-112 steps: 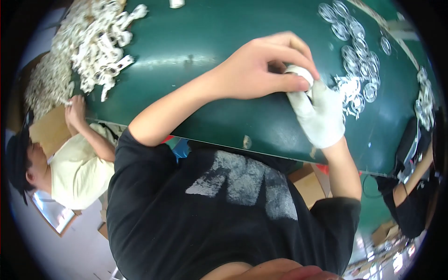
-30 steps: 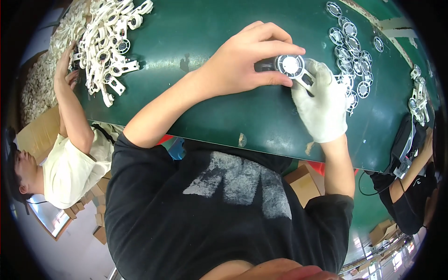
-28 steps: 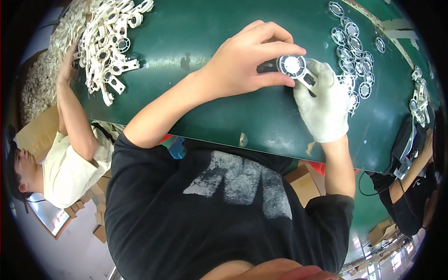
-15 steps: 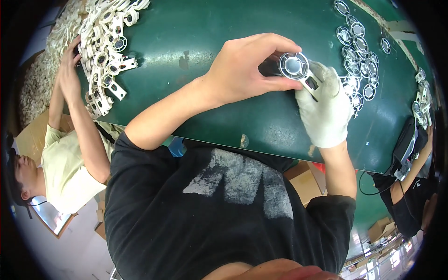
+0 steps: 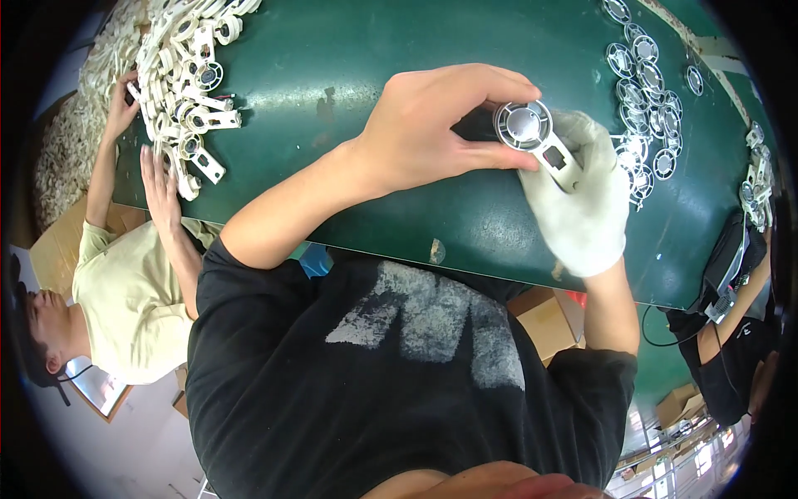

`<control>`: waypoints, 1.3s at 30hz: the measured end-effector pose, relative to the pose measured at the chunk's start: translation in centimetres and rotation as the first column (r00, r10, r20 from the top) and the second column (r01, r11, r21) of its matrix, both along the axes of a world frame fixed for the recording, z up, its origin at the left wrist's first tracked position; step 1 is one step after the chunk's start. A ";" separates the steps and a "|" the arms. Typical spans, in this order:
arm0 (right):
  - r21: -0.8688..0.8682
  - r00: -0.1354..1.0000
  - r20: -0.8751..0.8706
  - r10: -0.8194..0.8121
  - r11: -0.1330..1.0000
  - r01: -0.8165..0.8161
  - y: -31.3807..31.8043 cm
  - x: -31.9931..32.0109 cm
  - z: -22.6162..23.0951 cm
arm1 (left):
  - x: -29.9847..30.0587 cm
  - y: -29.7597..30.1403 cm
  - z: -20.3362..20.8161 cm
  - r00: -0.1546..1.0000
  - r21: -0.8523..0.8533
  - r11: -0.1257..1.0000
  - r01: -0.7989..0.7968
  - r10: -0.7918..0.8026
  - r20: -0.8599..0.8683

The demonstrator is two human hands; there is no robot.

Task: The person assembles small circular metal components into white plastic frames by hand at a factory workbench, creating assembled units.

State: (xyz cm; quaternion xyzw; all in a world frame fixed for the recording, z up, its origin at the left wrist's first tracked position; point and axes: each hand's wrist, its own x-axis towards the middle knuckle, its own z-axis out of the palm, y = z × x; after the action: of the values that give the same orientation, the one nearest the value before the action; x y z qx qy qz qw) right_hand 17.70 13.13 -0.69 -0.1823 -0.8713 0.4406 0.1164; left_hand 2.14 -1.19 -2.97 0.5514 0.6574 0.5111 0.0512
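White plastic shows between the person's fingers: a part [image 5: 526, 123] with a round, spoked head and a handle, held up over the green table [image 5: 366, 220]. Taking that head as the clock's centre, with twelve at the far side, the handle slants down toward half past four. The bare left hand [image 5: 416, 125] comes in from nine and is curved around the head, a fingertip at its rim near twelve and the thumb at about six. The right hand [image 5: 582, 200], in a pale glove, grips the handle; some of its fingers are hidden.

Spoked rings [image 5: 650, 76] lie in an overlapping trail near three, with one loose ring [image 5: 695, 81] just beyond. Farther out, between three and four, is a small pile [image 5: 756, 179] of pale pieces.

Well off at nine, white parts [image 5: 199, 118] lie jumbled, with a larger pale heap [image 5: 79, 150] behind them. A co-worker [image 5: 133, 308] in a light shirt sits at eight, both hands at those parts. Another person [image 5: 727, 358], in black, is near half past four.
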 end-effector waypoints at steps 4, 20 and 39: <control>-0.492 0.946 0.216 0.241 0.864 -0.108 1.9 -0.5 2.6 | -0.8 0.2 -0.1 0.975 0.127 0.975 0.182 -0.163 -0.149; 0.030 0.986 0.082 0.145 0.989 -0.148 0.0 -0.2 -0.8 | 0.4 0.8 0.5 0.900 -0.055 0.973 0.225 -0.186 0.393; 0.072 0.975 0.090 0.202 0.975 -0.209 -0.1 -0.5 0.5 | -23.7 -13.0 1.2 0.509 -0.397 0.512 -0.762 0.094 -0.856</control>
State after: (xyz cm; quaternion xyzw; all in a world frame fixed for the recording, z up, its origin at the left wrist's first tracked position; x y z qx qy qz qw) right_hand 17.16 13.05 -0.24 -0.1043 -0.9067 0.4065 0.0417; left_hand -21.53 -14.21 -1.78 0.4281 0.8873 -0.0877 -0.1476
